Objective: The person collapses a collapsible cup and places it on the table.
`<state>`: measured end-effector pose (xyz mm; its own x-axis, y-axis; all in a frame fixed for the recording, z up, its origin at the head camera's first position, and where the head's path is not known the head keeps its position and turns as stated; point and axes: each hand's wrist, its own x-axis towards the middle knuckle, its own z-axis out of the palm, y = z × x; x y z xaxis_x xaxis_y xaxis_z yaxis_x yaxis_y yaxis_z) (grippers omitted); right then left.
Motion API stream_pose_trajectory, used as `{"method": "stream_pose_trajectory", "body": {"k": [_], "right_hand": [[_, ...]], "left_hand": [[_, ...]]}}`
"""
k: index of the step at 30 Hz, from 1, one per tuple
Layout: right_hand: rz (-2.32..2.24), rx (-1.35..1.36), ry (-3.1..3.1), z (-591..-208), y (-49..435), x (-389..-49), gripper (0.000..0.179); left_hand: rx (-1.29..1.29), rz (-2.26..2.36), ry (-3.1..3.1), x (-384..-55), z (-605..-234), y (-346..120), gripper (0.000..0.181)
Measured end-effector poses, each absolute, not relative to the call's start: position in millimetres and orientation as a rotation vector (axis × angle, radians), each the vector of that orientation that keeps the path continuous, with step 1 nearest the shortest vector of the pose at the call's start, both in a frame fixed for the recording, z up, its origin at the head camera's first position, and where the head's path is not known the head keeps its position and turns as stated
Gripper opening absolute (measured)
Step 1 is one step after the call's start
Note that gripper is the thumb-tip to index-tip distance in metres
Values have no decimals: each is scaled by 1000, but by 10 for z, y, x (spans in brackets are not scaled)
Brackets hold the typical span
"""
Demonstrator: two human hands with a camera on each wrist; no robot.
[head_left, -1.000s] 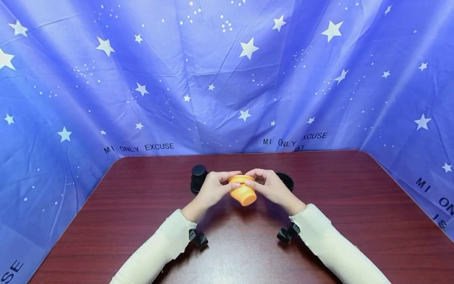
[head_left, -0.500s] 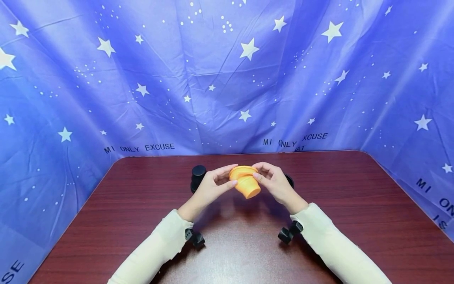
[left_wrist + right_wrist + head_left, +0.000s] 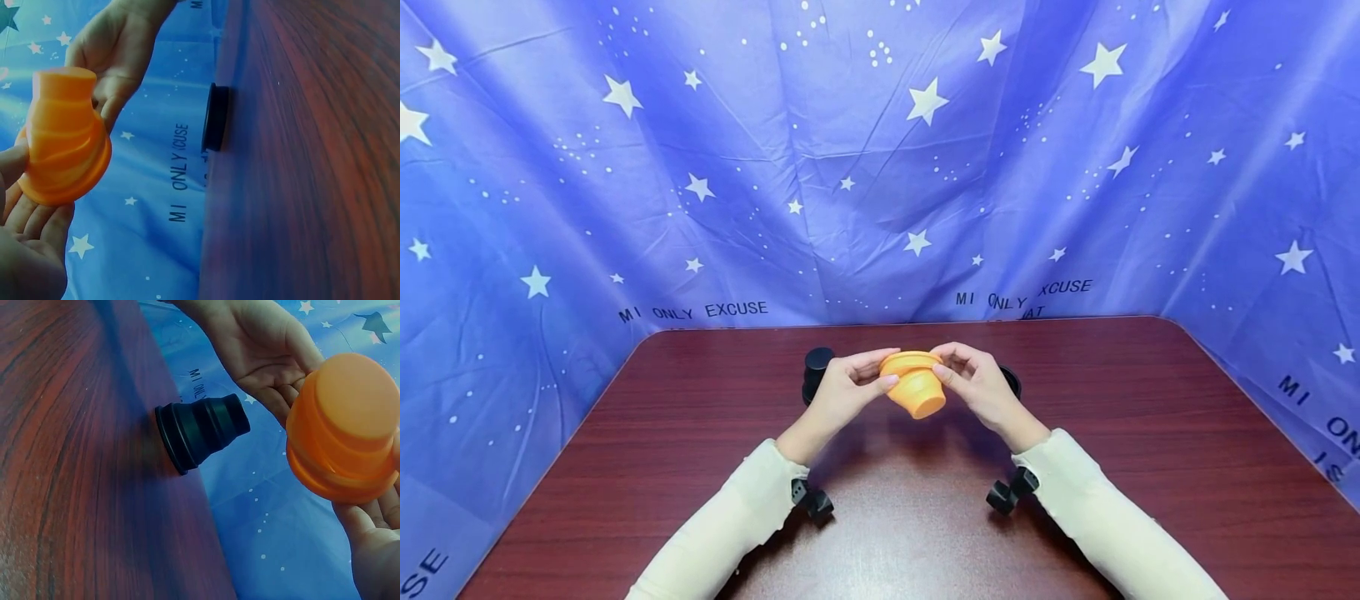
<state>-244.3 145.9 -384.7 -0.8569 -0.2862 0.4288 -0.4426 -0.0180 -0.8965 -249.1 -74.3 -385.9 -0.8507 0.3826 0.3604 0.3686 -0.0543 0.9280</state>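
Note:
An orange collapsible cup [image 3: 921, 385] is held above the table in both hands, tilted with its base toward me. Its folds look uneven, and one side bulges in the left wrist view. My left hand [image 3: 844, 387] holds its left side, thumb in front and fingers by the rim. On the right side my right hand [image 3: 979, 383] grips it in the same way. The cup's inside is hidden. Behind my left hand a black collapsible cup [image 3: 203, 428] stands extended, base up. A flat black round piece [image 3: 216, 117] lies behind my right hand, mostly covered in the head view.
The dark red wooden table [image 3: 1120, 433] ends at a blue star-printed curtain [image 3: 880, 167] behind and at the sides. Small black devices [image 3: 1013, 490] are strapped at both sleeve cuffs.
The orange cup has risen a little, and both hands have gone up with it. My hands have spread slightly apart on its sides. The black pieces have stayed in place.

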Motion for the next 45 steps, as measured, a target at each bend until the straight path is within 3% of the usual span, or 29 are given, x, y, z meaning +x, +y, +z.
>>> {"method": "stream_pose_trajectory", "body": {"k": [22,32,41,45], "right_hand": [[1787,870,-2355,-3815,1434,-2393,21],[1741,858,-2345,-3836,1406,-2376,17],[1908,770,-2169,-3794,1438,-2376,20],[1976,750,-2114,-3795,1431,-2375,22]], "left_hand": [[913,1766,2460,-2284,-3564,-638,35],[931,1794,2388,-2296,-3607,-641,35],[958,2001,2125,-2469,-3870,-676,42],[974,2033,2094,-2459,-3851,-660,37]]}}
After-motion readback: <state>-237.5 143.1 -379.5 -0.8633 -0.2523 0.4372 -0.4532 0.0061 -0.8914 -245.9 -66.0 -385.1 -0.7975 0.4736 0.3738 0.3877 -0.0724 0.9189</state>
